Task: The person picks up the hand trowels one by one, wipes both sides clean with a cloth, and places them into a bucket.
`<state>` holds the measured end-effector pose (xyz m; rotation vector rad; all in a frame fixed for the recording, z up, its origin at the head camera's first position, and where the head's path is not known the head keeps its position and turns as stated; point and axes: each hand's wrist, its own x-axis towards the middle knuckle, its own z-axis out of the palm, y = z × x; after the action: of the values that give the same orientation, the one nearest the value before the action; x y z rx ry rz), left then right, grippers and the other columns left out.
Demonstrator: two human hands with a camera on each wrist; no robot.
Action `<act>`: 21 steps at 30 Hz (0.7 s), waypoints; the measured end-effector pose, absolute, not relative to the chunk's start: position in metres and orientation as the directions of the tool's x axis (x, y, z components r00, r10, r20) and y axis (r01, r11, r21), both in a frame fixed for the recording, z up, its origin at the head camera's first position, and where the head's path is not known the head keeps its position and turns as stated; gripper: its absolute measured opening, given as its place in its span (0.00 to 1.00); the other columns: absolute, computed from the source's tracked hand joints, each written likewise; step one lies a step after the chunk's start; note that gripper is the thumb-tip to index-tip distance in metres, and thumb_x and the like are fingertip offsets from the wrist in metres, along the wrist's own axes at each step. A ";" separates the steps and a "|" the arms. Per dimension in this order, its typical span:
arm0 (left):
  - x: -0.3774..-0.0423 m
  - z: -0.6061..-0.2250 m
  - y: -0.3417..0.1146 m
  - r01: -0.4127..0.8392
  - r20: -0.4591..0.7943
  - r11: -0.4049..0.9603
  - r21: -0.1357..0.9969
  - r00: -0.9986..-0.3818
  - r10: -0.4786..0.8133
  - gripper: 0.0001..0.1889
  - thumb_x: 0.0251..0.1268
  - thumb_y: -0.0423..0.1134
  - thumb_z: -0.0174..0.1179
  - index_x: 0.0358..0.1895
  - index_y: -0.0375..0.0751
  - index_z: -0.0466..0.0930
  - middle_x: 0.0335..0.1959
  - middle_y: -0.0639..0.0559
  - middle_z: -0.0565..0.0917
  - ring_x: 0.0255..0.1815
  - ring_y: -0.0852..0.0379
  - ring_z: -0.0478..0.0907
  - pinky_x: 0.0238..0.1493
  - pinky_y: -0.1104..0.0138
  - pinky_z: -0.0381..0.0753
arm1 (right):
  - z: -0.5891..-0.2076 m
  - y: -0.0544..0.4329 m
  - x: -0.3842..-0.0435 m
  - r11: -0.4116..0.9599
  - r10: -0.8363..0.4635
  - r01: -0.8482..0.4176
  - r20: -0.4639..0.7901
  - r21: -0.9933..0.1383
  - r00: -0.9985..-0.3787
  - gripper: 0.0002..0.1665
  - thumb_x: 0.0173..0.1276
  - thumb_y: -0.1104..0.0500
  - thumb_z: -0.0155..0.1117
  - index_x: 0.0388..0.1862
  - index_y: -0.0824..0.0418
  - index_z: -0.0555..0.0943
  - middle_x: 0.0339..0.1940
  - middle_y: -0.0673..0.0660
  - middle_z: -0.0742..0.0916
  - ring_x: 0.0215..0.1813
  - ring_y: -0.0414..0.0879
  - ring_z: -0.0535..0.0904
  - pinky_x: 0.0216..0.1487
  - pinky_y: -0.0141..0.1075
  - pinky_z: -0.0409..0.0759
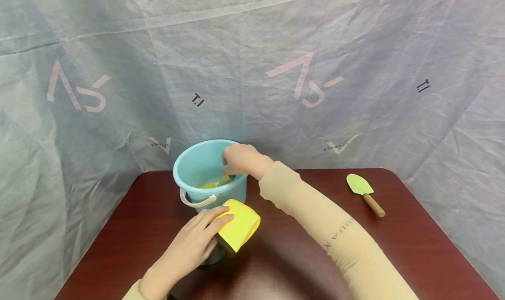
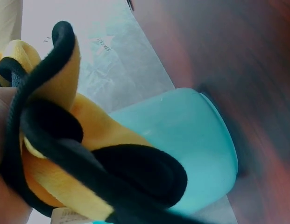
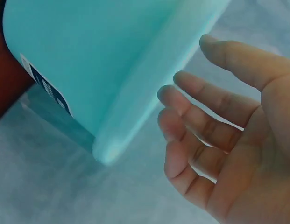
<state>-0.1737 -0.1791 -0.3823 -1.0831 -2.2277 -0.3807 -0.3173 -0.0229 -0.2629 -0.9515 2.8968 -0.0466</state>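
Note:
My left hand (image 1: 193,238) grips a folded yellow cloth (image 1: 240,223) in front of the bucket. Black edging and a small white tag show on the cloth (image 2: 95,123) in the left wrist view. At the back left of the table stands a light blue bucket (image 1: 205,148) with a white handle (image 1: 197,203) hanging at its front. My right hand (image 1: 242,159) is over the bucket's right rim, fingers loosely bent. The right wrist view shows the right hand (image 3: 229,135) holding nothing, fingertips near the rim. Yellow items (image 1: 209,185) lie inside the bucket, partly hidden.
A trowel (image 1: 360,184) with a light green blade and wooden handle lies at the right of the dark red table (image 1: 315,265). Grey printed sheeting (image 1: 244,72) hangs behind the table and along both sides.

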 end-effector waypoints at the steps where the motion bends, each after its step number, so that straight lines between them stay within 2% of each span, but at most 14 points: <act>1: -0.173 -0.382 -0.179 0.782 0.645 0.624 -0.013 -0.470 0.603 0.32 0.46 0.26 0.50 0.60 0.46 0.73 0.61 0.50 0.73 0.52 0.55 0.75 0.50 0.61 0.77 | -0.259 -0.018 -0.314 0.811 -0.585 -0.582 -0.068 -0.060 -0.808 0.16 0.61 0.46 0.66 0.41 0.55 0.83 0.35 0.48 0.83 0.37 0.42 0.76 0.41 0.36 0.77; 3: -0.173 -0.382 -0.180 0.777 0.645 0.629 -0.020 -0.470 0.602 0.33 0.43 0.25 0.52 0.60 0.47 0.73 0.61 0.51 0.73 0.52 0.55 0.75 0.50 0.62 0.77 | -0.252 -0.008 -0.308 0.822 -0.569 -0.567 -0.047 -0.059 -0.821 0.24 0.60 0.44 0.66 0.53 0.53 0.81 0.49 0.49 0.84 0.48 0.45 0.79 0.48 0.40 0.79; 5: -0.172 -0.382 -0.180 0.776 0.643 0.630 -0.017 -0.474 0.601 0.34 0.42 0.24 0.53 0.61 0.47 0.73 0.62 0.51 0.73 0.52 0.55 0.74 0.50 0.62 0.77 | -0.246 0.003 -0.302 0.830 -0.557 -0.554 -0.038 -0.059 -0.830 0.27 0.61 0.44 0.65 0.56 0.54 0.79 0.52 0.51 0.83 0.51 0.47 0.79 0.49 0.42 0.79; 12: -0.172 -0.381 -0.178 0.781 0.661 0.624 -0.024 -0.456 0.597 0.34 0.42 0.25 0.51 0.60 0.47 0.74 0.61 0.51 0.73 0.51 0.55 0.75 0.50 0.62 0.77 | -0.239 0.045 -0.283 0.832 -0.546 -0.552 0.097 -0.052 -0.832 0.23 0.60 0.45 0.66 0.50 0.55 0.81 0.45 0.51 0.85 0.46 0.47 0.80 0.41 0.44 0.80; 17: -0.172 -0.381 -0.177 0.786 0.670 0.618 -0.024 -0.447 0.593 0.33 0.42 0.25 0.51 0.60 0.47 0.74 0.61 0.51 0.74 0.52 0.54 0.75 0.52 0.60 0.76 | -0.251 0.074 -0.272 0.840 -0.522 -0.541 0.217 -0.037 -0.825 0.23 0.59 0.43 0.67 0.48 0.55 0.81 0.45 0.52 0.84 0.48 0.48 0.80 0.40 0.44 0.81; 21: -0.173 -0.380 -0.176 0.791 0.676 0.612 -0.024 -0.438 0.593 0.33 0.42 0.25 0.52 0.60 0.47 0.74 0.60 0.50 0.74 0.52 0.54 0.75 0.52 0.59 0.76 | -0.267 0.099 -0.266 0.843 -0.504 -0.537 0.298 -0.036 -0.811 0.23 0.58 0.43 0.67 0.46 0.56 0.81 0.43 0.52 0.84 0.45 0.48 0.80 0.37 0.43 0.81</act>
<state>-0.1726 -0.1762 -0.3802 -1.0833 -2.1827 -0.3918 -0.2656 0.0990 -0.2669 -0.9471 3.2820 -0.2054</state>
